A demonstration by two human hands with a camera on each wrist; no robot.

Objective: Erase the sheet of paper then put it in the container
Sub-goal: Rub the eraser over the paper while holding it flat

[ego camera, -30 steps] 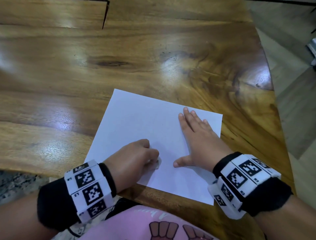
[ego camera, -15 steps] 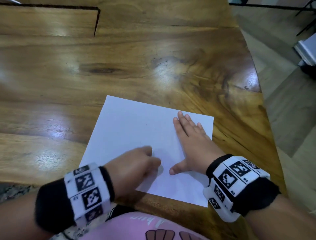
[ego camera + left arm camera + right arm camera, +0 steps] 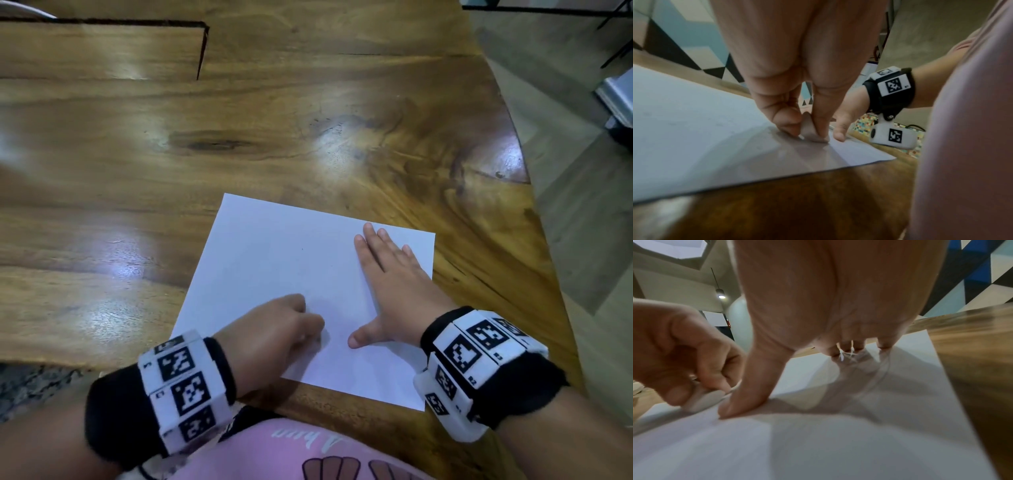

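- The white rectangular sheet of paper (image 3: 294, 274) lay flat on the glossy brown wooden table (image 3: 239, 137), at its near edge, just in front of the person; the long axis ran from the near right corner away toward the far left.
- The left hand (image 3: 274, 329) sat on the sheet's near left part, fingers curled and pinched on a small pale eraser (image 3: 812, 131) whose lower end touched the paper.
- The right hand (image 3: 394, 284) lay flat on the sheet's right half, fingers straight and together pointing away, thumb (image 3: 742, 395) spread toward the left hand; it gripped nothing and only pressed the paper down.
- The eraser was just beside the right thumb tip, apart from it.
- Most of the bare sheet stretched away from the left hand toward the far left corner, so rubbing would likely have to travel that way.
- Faint marks on the sheet could barely be made out.
- No container showed in any view.
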